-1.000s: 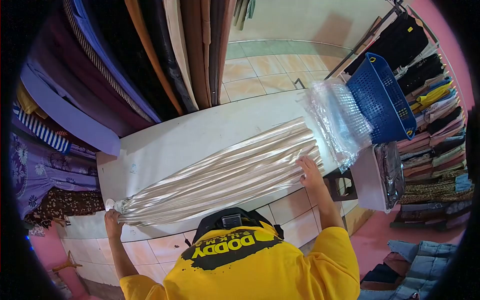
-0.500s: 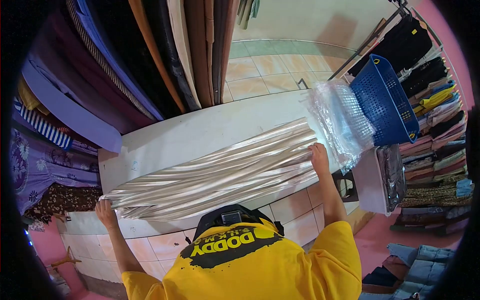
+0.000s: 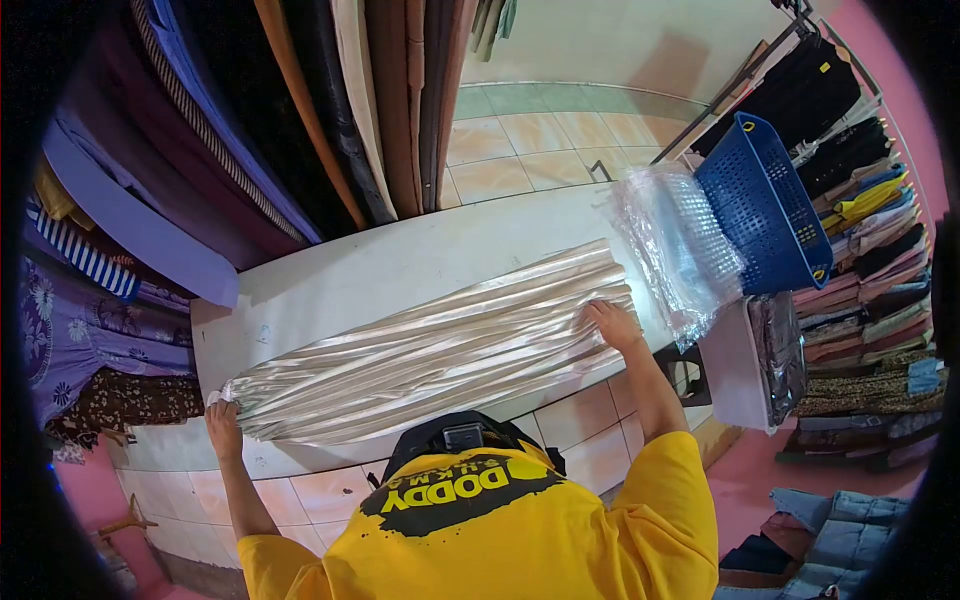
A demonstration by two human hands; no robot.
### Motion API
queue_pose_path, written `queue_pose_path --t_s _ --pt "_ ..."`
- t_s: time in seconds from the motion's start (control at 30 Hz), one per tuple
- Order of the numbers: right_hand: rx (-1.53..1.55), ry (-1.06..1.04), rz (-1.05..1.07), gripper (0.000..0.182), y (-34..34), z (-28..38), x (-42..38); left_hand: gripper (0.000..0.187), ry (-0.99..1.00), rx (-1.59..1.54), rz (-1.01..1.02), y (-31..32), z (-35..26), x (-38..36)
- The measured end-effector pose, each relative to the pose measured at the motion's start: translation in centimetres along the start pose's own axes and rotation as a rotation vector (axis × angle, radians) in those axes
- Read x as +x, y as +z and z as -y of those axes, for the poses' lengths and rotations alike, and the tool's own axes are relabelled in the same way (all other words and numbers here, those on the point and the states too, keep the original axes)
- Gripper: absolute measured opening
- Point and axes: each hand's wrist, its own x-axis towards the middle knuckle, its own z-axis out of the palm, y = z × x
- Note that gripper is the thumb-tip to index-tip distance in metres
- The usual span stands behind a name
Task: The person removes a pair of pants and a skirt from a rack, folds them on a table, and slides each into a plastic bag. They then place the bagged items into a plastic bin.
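Note:
A shiny cream pleated satin skirt (image 3: 430, 350) lies stretched lengthwise across the white table (image 3: 400, 245), its narrow gathered end at the left and its wide end at the right. My left hand (image 3: 222, 420) grips the gathered end at the table's left edge, fingers closed on the cloth. On the lower right part of the skirt, in from the wide edge, my right hand (image 3: 612, 325) has its fingers bent and closed on the pleats. Its fingertips are partly hard to make out.
Clear plastic bags (image 3: 675, 245) lie right of the skirt, against a blue perforated basket (image 3: 765, 210). A white box (image 3: 740, 370) holds dark packed items. Hanging clothes (image 3: 330, 110) border the table's far left; more garments (image 3: 870, 270) hang at right. Folded jeans (image 3: 850, 545) sit lower right.
My right hand has moved left from the skirt's wide edge onto the pleats. My left hand has shifted slightly right at the gathered end, and the pleats there lie more bunched.

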Motion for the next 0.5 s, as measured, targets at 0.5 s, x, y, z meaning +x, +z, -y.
queue_pose_path --t_s 0.5 --pt "0.216 -0.009 -0.280 0.040 -5.7 -0.8 -1.1 0.013 -0.001 -0.035 -0.007 -2.6 0.8 0.5"
